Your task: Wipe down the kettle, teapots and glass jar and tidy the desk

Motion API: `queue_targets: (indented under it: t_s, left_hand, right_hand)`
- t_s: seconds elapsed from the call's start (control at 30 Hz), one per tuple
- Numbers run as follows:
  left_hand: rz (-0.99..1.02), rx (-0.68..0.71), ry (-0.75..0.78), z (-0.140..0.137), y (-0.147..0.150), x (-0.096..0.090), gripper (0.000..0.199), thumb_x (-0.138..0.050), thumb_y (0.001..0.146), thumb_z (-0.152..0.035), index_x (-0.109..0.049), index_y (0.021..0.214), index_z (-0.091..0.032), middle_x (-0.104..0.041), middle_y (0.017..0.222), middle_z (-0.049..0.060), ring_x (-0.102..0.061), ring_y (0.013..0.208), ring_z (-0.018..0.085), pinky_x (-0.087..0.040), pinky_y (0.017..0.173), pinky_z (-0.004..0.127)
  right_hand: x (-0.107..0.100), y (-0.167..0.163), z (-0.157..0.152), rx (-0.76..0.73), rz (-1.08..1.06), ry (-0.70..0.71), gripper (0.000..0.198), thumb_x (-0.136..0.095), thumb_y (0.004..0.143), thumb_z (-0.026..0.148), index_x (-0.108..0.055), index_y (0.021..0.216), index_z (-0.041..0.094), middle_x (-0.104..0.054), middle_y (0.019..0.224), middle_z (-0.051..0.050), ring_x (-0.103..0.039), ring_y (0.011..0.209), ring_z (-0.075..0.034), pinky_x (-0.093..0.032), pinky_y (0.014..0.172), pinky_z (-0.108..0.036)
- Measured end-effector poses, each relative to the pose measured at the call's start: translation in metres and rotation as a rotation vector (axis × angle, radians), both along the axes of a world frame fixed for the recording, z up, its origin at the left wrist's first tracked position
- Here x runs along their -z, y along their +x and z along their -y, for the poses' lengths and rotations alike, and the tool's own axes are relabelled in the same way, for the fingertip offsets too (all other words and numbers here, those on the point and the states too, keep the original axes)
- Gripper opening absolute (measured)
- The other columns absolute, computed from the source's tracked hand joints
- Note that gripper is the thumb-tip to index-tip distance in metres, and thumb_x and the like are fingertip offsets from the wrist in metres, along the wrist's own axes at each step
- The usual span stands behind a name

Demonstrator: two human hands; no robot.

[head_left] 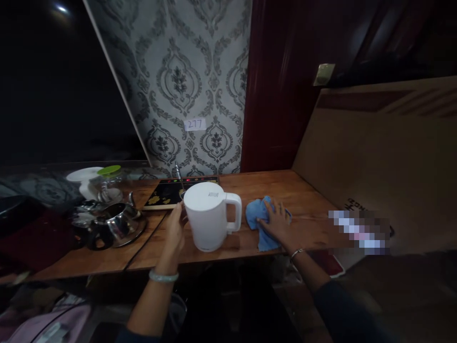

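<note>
The white jug [205,220] is on the desk [274,181], close to the near edge. The left hand [174,226] is at its left side, its fingers partly hidden, so I cannot tell if they grip. The right hand [277,221] rests on a blue cloth [254,213], fingers spread wide.

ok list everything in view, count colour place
Table: 1, brown, centre
Jug: 1, white, mid-table
Cloth: 1, blue, right of jug
Cooktop: 1, black, left behind jug
Metal kettle: 1, silver, table's left
Jar: 1, clear, green-lidded, behind metal kettle
Vessel: 1, white, beside jar
Cable: 1, black, left of jug
Screen: 1, black, upper left
Wallpaper: 1, grey, back wall
Label: 1, white, on wallpaper
Panel: 1, dark red, right of wallpaper
Cardboard box: 1, brown, right
Smaller or darker items: not counted
Left hand: 1, bare, beside jug
Right hand: 1, bare, on cloth
</note>
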State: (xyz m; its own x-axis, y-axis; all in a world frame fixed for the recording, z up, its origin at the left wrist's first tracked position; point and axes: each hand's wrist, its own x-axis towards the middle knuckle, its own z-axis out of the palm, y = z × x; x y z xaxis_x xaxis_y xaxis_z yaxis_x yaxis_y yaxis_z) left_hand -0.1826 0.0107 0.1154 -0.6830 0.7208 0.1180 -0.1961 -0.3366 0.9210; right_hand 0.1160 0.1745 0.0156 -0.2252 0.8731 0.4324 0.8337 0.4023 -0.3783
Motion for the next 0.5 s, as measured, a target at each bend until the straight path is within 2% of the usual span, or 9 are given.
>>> queue_targets:
  t_s: [0.1,0.2,0.3,0.37,0.4,0.5]
  left_hand:
    - [0.048,-0.101,-0.048,0.015,0.013,0.02,0.058,-0.078,0.067,-0.069,-0.075,0.101,-0.022,-0.077,0.105,0.004,-0.066,0.1,0.024,-0.05,0.079,0.033]
    - [0.101,-0.171,-0.126,0.033,0.024,0.041,0.054,-0.084,0.058,-0.066,-0.072,0.088,-0.023,-0.074,0.092,0.001,-0.065,0.086,0.021,-0.05,0.072,0.032]
    - [0.007,-0.205,-0.181,0.052,0.039,0.058,0.049,-0.084,0.058,-0.064,-0.064,0.069,-0.021,-0.064,0.07,-0.001,-0.057,0.069,0.017,-0.046,0.064,0.028]
    - [-0.078,-0.136,-0.214,0.062,0.053,0.066,0.049,-0.081,0.062,-0.064,-0.062,0.065,-0.02,-0.058,0.062,-0.002,-0.053,0.064,0.015,-0.044,0.062,0.027]
    - [-0.096,-0.054,-0.243,0.065,0.061,0.069,0.049,-0.08,0.064,-0.065,-0.062,0.067,-0.019,-0.058,0.061,-0.002,-0.053,0.063,0.015,-0.044,0.061,0.026]
    - [-0.095,0.292,-0.371,0.073,0.089,0.072,0.05,-0.082,0.062,-0.063,-0.069,0.078,-0.018,-0.064,0.066,0.002,-0.059,0.065,0.017,-0.046,0.06,0.027]
  right_hand:
    - [0.009,0.011,0.004,0.002,0.159,-0.148,0.066,-0.066,0.087,0.047,-0.05,0.149,0.026,-0.052,0.151,-0.018,-0.042,0.138,-0.043,-0.038,0.105,-0.064]
    - [0.006,0.006,0.01,-0.072,0.166,-0.102,0.053,-0.061,0.091,0.032,-0.056,0.143,0.024,-0.063,0.131,-0.016,-0.054,0.122,-0.034,-0.044,0.097,-0.048]
    - [0.003,0.0,0.021,-0.088,0.123,-0.047,0.049,-0.061,0.086,0.018,-0.062,0.135,0.019,-0.065,0.118,-0.015,-0.056,0.111,-0.031,-0.044,0.093,-0.04]
    - [0.004,-0.002,0.032,-0.097,0.086,-0.056,0.049,-0.062,0.081,0.016,-0.064,0.131,0.017,-0.065,0.113,-0.014,-0.057,0.108,-0.03,-0.044,0.093,-0.04]
    - [0.005,-0.002,0.04,-0.119,0.065,-0.064,0.049,-0.061,0.08,0.016,-0.064,0.129,0.017,-0.065,0.113,-0.013,-0.058,0.107,-0.03,-0.045,0.094,-0.04]
    - [0.01,0.001,0.07,-0.214,-0.022,-0.078,0.048,-0.059,0.078,0.017,-0.065,0.126,0.02,-0.067,0.115,-0.011,-0.061,0.108,-0.03,-0.047,0.095,-0.04]
